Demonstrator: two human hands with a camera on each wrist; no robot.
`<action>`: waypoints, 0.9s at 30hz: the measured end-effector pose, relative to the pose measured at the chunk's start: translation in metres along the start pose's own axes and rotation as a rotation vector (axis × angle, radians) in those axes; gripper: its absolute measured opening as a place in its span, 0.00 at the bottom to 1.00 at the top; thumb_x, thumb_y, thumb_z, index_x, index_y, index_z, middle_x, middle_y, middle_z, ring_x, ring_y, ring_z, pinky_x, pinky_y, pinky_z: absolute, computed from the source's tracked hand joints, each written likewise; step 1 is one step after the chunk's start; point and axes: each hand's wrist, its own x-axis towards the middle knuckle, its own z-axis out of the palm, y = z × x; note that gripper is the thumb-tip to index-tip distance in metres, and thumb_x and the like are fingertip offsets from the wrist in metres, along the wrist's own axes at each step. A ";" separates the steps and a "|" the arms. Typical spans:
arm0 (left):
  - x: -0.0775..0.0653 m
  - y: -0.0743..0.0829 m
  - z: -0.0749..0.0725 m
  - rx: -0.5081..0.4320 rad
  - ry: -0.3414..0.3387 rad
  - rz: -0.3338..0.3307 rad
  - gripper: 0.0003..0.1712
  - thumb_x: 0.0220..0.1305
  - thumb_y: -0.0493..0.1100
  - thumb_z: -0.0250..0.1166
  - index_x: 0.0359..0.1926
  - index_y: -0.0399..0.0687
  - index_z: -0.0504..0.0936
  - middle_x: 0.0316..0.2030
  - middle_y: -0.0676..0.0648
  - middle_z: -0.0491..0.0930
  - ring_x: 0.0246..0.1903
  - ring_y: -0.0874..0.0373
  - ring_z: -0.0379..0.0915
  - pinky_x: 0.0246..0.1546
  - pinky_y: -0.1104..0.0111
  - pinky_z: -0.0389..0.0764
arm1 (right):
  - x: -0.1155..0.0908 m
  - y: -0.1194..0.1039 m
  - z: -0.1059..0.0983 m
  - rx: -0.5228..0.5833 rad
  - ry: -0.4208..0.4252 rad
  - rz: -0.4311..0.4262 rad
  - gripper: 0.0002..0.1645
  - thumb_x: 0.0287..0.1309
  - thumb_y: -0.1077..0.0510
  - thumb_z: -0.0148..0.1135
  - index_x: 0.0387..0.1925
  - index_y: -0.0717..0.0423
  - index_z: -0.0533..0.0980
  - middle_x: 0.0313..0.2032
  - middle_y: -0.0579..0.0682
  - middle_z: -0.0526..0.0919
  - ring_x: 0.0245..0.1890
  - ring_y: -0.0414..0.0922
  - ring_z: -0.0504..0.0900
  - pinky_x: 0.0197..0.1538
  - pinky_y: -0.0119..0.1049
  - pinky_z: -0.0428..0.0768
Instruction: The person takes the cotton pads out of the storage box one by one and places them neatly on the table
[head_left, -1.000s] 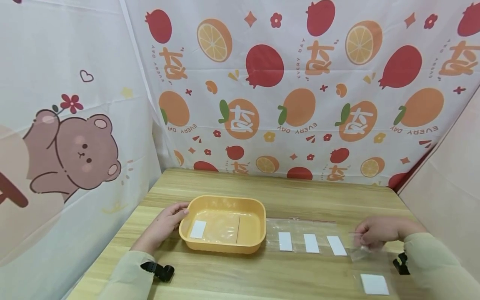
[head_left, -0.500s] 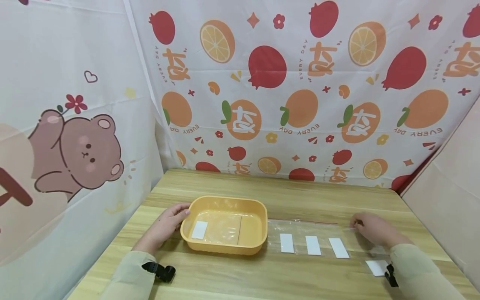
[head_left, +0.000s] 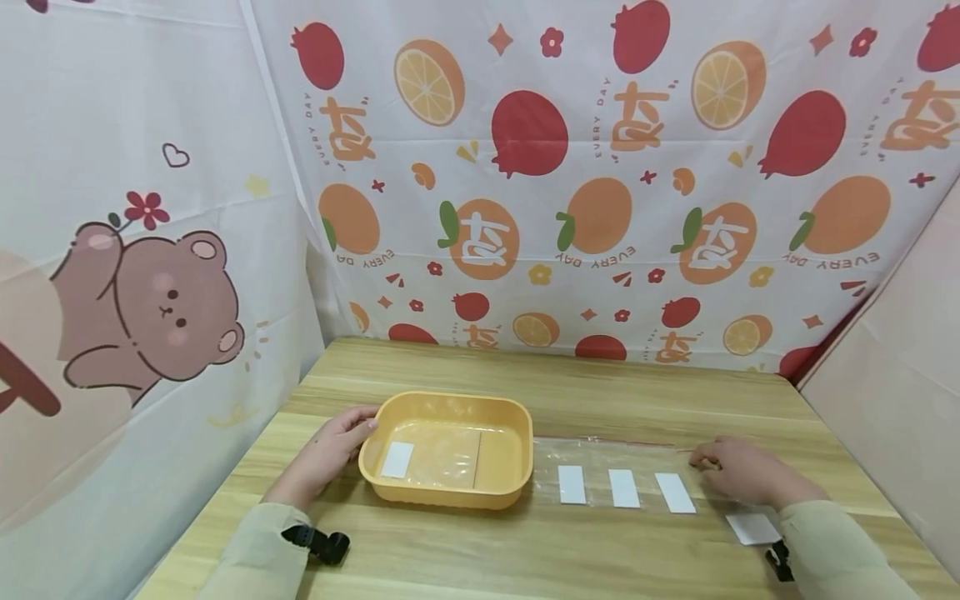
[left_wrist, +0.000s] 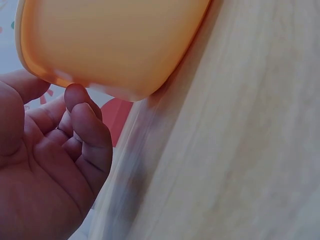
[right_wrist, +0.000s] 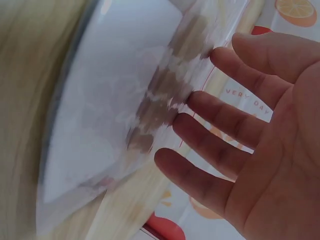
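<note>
A yellow plastic basin sits on the table, and a clear zip bag with a white rectangle lies inside it. My left hand grips the basin's left end, thumb at the rim and fingers curled against the outer wall. To the basin's right, several overlapping clear zip bags lie in a row, each with a white rectangle. Over the rightmost bag is my right hand; in the right wrist view its fingers are spread, fairly straight, tips by the bag's red seal line.
The wooden table meets a fruit-print curtain at the back. A bear-print curtain hangs along the left side, and a pale curtain along the right.
My right hand has laid the rightmost bag down at the end of the row, moving it away from the front edge, and has let it go. The left hand and basin stay put.
</note>
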 end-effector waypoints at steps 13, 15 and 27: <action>0.000 -0.001 0.000 0.005 0.013 -0.011 0.28 0.80 0.48 0.53 0.70 0.35 0.68 0.59 0.34 0.75 0.50 0.48 0.80 0.44 0.62 0.84 | 0.003 -0.011 0.001 0.020 -0.008 0.034 0.20 0.59 0.62 0.61 0.54 0.53 0.83 0.52 0.62 0.80 0.52 0.61 0.78 0.52 0.64 0.76; 0.000 -0.001 -0.001 0.010 0.009 -0.001 0.28 0.80 0.48 0.53 0.71 0.35 0.67 0.60 0.34 0.75 0.51 0.47 0.79 0.44 0.62 0.84 | 0.004 -0.011 0.002 0.016 -0.009 0.033 0.21 0.59 0.62 0.60 0.54 0.53 0.83 0.53 0.62 0.80 0.54 0.63 0.77 0.54 0.65 0.75; -0.002 0.003 0.000 0.000 -0.006 0.013 0.29 0.80 0.48 0.53 0.71 0.32 0.65 0.60 0.32 0.74 0.51 0.45 0.79 0.43 0.62 0.84 | 0.006 -0.013 0.003 -0.004 0.039 -0.014 0.19 0.60 0.63 0.57 0.51 0.59 0.84 0.51 0.63 0.82 0.56 0.65 0.76 0.55 0.64 0.75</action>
